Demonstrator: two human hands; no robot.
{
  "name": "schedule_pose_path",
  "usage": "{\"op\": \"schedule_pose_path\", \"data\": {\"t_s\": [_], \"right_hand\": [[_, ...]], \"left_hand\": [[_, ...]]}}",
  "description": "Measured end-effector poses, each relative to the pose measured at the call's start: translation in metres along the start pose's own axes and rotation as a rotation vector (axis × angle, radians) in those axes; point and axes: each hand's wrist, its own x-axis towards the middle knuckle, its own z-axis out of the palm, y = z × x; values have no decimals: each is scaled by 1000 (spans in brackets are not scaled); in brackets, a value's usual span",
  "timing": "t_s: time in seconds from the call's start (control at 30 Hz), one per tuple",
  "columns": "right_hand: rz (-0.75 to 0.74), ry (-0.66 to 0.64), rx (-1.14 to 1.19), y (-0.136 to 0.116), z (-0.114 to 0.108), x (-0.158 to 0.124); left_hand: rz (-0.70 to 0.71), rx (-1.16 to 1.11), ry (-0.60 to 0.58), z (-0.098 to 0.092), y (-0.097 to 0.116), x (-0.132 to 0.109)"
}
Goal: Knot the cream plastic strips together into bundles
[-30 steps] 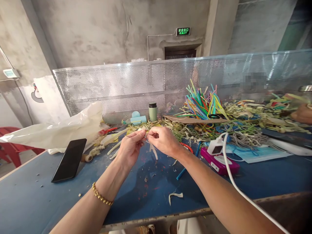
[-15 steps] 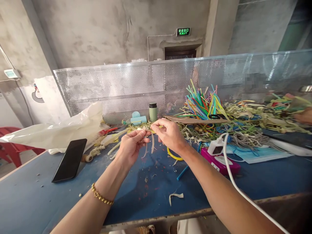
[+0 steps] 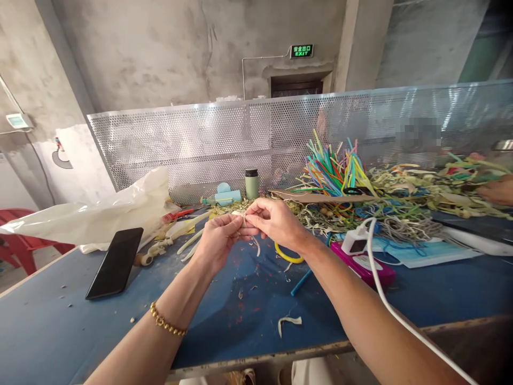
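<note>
My left hand (image 3: 218,238) pinches a small pale strip (image 3: 239,215) between thumb and fingers, above the blue table. Fingertips of my right hand (image 3: 276,222) are closed on the same strip from the other side, and the two hands touch or nearly touch. A thin end of the strip (image 3: 257,246) hangs below the fingers. What material it is I cannot make out. Behind the hands lies a heap of dry greenish scraps (image 3: 296,209). A yellow tube (image 3: 289,258) curves on the table beside my right wrist.
On the left lie a black phone (image 3: 115,263) and a plastic bag (image 3: 96,211). A green bottle (image 3: 251,184) stands behind. To the right are colourful tubes (image 3: 332,166), a magenta box (image 3: 364,262) with a white cable (image 3: 380,289), and a mask (image 3: 425,251). Another person's hand (image 3: 499,190) shows far right.
My right hand has moved slightly left and down, closer to my left hand. Two strip ends hung down before; now a shorter one shows. Left fingers have curled under the piece.
</note>
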Motion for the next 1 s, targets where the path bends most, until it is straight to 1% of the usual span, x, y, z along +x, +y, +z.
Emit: {"op": "schedule_pose_path", "data": {"t_s": [0.17, 0.37, 0.6, 0.67, 0.8, 0.83, 0.9, 1.0], "right_hand": [[81, -17, 112, -1, -1, -1], [53, 40, 100, -1, 0, 1], [45, 46, 91, 0, 2, 1], [20, 41, 65, -1, -1, 1], [-109, 157, -138, -3, -12, 2], [-124, 154, -174, -2, -14, 3], [-105, 77, -169, -2, -15, 3], [-21, -29, -25, -2, -12, 2]], "left_hand": [[-3, 2, -6, 1, 1, -2], [-24, -39, 8, 1, 2, -2], [-24, -36, 23, 0, 2, 0], [3, -11, 10, 0, 2, -1], [96, 148, -16, -1, 1, -2], [114, 202, -20, -1, 0, -2], [136, 293, -36, 0, -3, -2], [136, 350, -62, -1, -5, -2]]}}
